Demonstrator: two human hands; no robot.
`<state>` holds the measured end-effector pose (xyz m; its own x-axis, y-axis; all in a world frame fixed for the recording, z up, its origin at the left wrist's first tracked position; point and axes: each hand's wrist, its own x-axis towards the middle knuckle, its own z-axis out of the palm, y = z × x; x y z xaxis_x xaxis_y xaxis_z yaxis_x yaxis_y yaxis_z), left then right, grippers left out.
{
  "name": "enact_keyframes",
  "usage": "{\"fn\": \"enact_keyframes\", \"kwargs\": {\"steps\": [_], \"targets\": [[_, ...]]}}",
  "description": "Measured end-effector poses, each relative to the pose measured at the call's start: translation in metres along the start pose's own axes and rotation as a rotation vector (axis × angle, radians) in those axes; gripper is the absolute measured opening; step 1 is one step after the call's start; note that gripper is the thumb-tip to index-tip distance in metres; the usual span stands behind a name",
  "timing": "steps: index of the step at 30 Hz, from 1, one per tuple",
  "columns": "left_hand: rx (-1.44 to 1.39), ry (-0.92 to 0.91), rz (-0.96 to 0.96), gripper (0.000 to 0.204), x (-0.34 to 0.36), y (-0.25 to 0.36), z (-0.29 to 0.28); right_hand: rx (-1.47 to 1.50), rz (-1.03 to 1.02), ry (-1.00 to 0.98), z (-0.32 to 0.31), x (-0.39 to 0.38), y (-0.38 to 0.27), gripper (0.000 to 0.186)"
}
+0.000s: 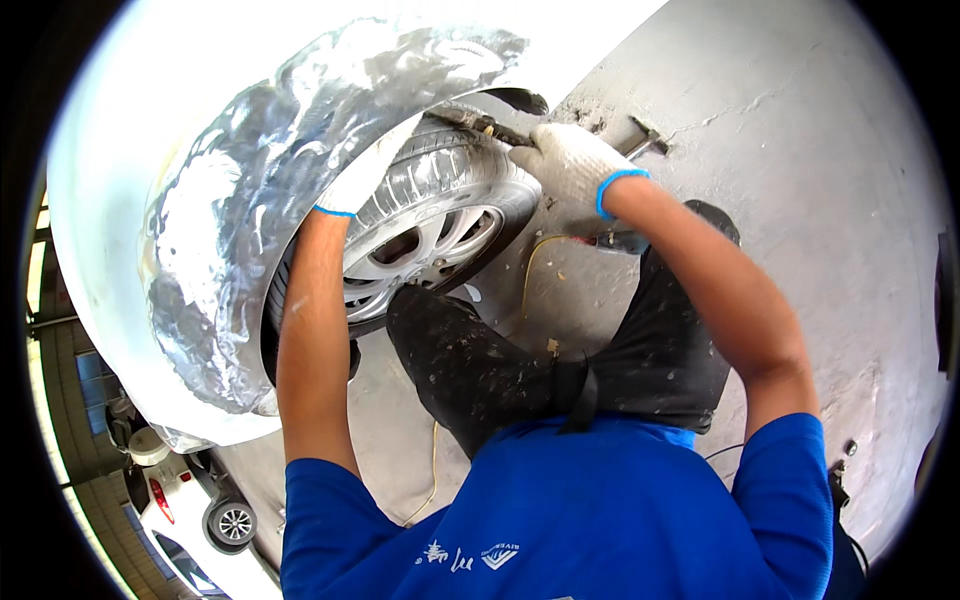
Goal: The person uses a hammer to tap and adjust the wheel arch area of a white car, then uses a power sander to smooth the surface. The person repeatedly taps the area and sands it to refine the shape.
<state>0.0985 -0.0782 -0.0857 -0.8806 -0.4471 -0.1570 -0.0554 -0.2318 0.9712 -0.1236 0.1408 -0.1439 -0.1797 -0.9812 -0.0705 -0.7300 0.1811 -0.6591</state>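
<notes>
Head view: the right hand (575,165) has its fingers clamped on a dark tool (483,122) beside the tyre (435,178); the left hand (368,172) is at the fender (265,150) edge, finger state impossible to tell.

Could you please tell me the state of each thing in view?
Left hand: gloved, at the wheel arch; grip unclear.
Right hand: gloved, closed on the dark tool.
Dark tool: held, across the tyre's top.
Car panel: worn to bare metal around the arch.
Wheel: mounted, tyre dusty.
Yellow cable: curved on the floor.
White car: in the background.
</notes>
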Motion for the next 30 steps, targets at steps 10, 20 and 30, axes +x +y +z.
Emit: {"fn": "enact_keyframes", "kwargs": {"steps": [10,20,30], "targets": [[0.943,-0.062,-0.506,0.040,0.050,0.008,0.073,0.174,0.013,0.035,0.006,0.007,0.007,0.048],[0.806,-0.068,-0.375,0.022,0.069,-0.025,0.045,0.113,-0.076,-0.088,-0.033,0.022,0.012,0.054],[0.672,-0.031,-0.339,0.023,0.071,-0.036,0.021,0.301,0.113,0.222,0.046,0.013,-0.013,0.054]]}}
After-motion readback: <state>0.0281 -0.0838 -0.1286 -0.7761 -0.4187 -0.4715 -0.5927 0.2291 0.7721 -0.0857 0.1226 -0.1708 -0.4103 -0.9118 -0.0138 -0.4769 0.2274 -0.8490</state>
